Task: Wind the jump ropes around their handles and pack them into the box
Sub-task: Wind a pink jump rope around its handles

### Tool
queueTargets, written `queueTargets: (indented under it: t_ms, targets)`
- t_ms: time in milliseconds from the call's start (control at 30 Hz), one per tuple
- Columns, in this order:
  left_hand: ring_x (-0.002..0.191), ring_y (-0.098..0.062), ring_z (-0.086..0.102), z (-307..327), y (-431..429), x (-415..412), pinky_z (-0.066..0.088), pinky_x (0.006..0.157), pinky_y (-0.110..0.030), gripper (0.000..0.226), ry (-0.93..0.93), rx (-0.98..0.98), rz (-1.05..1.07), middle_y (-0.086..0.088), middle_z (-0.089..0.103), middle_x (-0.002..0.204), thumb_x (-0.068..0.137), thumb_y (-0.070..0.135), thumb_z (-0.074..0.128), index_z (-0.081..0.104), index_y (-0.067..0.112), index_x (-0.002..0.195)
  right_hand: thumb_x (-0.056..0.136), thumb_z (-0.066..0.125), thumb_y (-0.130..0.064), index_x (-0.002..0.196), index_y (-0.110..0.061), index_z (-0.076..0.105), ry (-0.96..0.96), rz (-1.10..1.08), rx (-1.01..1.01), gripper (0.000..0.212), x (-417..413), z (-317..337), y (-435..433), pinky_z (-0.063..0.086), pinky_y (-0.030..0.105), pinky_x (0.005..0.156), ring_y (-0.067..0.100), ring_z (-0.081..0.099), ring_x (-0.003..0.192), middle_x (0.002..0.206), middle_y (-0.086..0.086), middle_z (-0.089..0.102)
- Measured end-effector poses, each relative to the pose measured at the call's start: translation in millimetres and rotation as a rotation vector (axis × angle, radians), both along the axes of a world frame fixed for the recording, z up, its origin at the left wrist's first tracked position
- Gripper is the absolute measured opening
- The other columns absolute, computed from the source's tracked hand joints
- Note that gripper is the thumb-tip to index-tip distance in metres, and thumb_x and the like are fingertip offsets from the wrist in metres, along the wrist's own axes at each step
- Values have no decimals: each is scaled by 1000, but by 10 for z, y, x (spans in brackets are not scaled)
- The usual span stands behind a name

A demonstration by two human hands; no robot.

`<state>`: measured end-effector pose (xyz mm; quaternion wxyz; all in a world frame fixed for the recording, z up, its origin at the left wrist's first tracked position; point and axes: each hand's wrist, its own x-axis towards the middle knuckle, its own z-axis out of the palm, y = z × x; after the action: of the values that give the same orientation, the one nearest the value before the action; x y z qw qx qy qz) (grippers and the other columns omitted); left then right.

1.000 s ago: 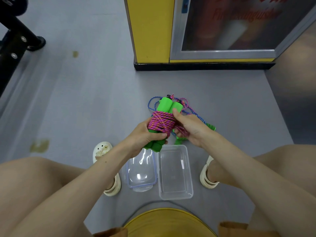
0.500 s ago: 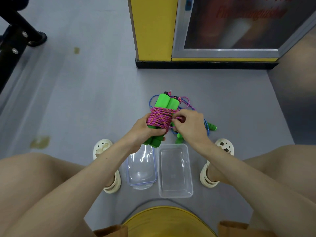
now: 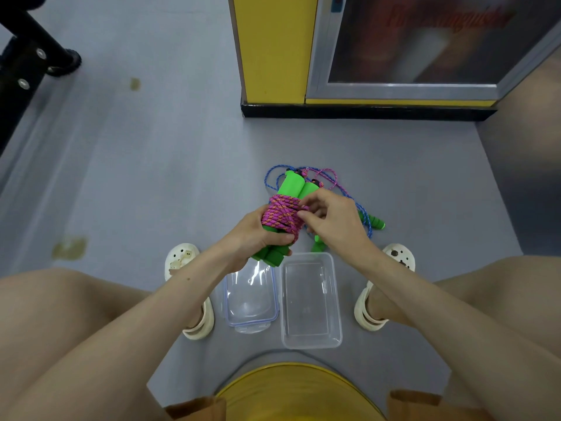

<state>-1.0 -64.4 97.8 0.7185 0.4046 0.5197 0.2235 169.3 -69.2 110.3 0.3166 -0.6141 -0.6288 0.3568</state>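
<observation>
The green handles [image 3: 292, 186], axis toward 1 o'clock, are being gripped by the left hand [image 3: 255, 237]; the pink rope [image 3: 280, 214] is being pinched at 3 o'clock by fingers [image 3: 307, 214] of the right hand [image 3: 335, 221], box [image 3: 308, 302] at 6 o'clock

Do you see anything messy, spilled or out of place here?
Yes. A second, blue jump rope lies unwound in a loose tangle on the floor, just beyond the held pink rope. Two yellowish stains mark the grey floor at left, like old spills.

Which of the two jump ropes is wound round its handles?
The pink one, coiled tightly round its green handles in the left hand. The blue one lies loose on the floor behind.
</observation>
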Motion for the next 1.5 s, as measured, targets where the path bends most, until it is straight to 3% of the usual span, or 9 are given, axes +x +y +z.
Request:
queueTargets:
  t_ms: [67,400,533,767,900,1067,1233,1400,1500]
  targets:
    - [75,-35,68,11,-17,12,56,59,-34,48,7,-1,-3,-12,69,89,78,-5,71,54,7,121,83,68,-9,88,-12,65,10,-36,-15,6,-4,0,-3,50,16,53,3,59,46,68,3,63]
    - [74,-34,68,21,-15,4,58,63,-36,46,5,10,-3,-11,70,89,78,-5,71,55,9,119,81,71,-9,90,-7,70,-26,42,-1,9,29,-1,19,50,14,59,3,61,50,61,5,65]
    - [75,-33,67,-6,7,-8,58,75,-48,42,-36,7,24,-13,68,89,79,-7,69,55,6,117,81,69,-3,86,-6,69,18,66,51,6,25,2,23,50,15,59,8,62,51,59,2,62]
    - [75,-35,67,-14,5,-15,56,78,-51,44,-16,10,36,-13,69,89,79,-7,69,54,6,118,79,70,-3,92,-3,73,-86,148,136,13,11,-69,30,54,36,73,21,65,68,80,9,68]
    - [75,-34,66,-19,15,-24,57,76,-50,46,-6,21,41,-12,69,88,78,-7,70,53,4,120,79,65,2,99,0,72,-142,209,195,21,6,-72,13,51,32,76,19,61,75,84,12,67]
    - [72,-33,67,12,-8,-6,58,64,-40,42,6,9,-8,-13,68,87,80,-6,68,52,4,118,81,56,-5,99,0,72,-204,269,245,25,14,-67,-14,53,37,66,30,62,69,78,16,65]
    - [78,-33,67,58,-30,49,56,78,-51,38,-48,-23,-28,-16,66,90,83,-6,65,52,4,117,84,53,-13,102,-10,71,-398,247,307,25,30,-76,-54,50,41,49,29,57,69,83,13,54]
    - [78,-31,65,117,-1,66,59,68,-41,38,-50,-5,-41,-15,66,87,82,-8,65,53,1,117,84,57,-13,99,-5,73,-266,168,262,24,37,-51,-15,53,46,59,28,59,69,79,13,59]
    - [78,-30,65,104,-25,59,58,74,-45,36,-64,-30,-62,-13,66,86,83,-7,64,54,2,116,82,62,-10,97,-4,74,-276,187,184,20,24,-10,24,52,42,67,27,60,72,78,15,63]
